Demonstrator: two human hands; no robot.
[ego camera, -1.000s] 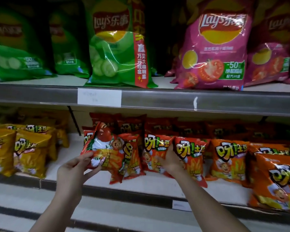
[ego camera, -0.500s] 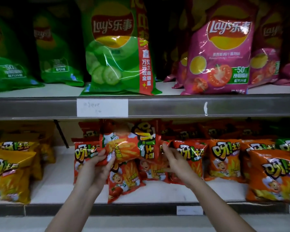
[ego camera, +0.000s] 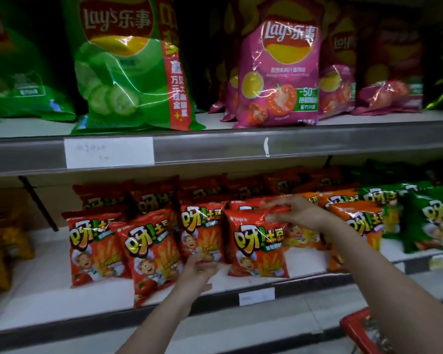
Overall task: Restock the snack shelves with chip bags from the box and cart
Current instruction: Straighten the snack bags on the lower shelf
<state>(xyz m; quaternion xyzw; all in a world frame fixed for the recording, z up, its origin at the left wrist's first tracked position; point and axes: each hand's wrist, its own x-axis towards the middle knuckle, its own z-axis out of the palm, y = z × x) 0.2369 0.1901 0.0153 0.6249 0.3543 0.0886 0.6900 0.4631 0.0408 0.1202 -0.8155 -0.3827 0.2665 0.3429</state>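
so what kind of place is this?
Most likely a shop's snack aisle. Tiered metal shelves carry paper price labels, with large Lay's bags above and rows of identical red snack bags below. A red cart shows at bottom right.

You have only one view, from the camera on your head. It faces the shelves straight on and slightly downward, very near, at arm's reach. The lower shelf [ego camera: 62,297] fills the middle, the upper shelf [ego camera: 343,141] crosses above.
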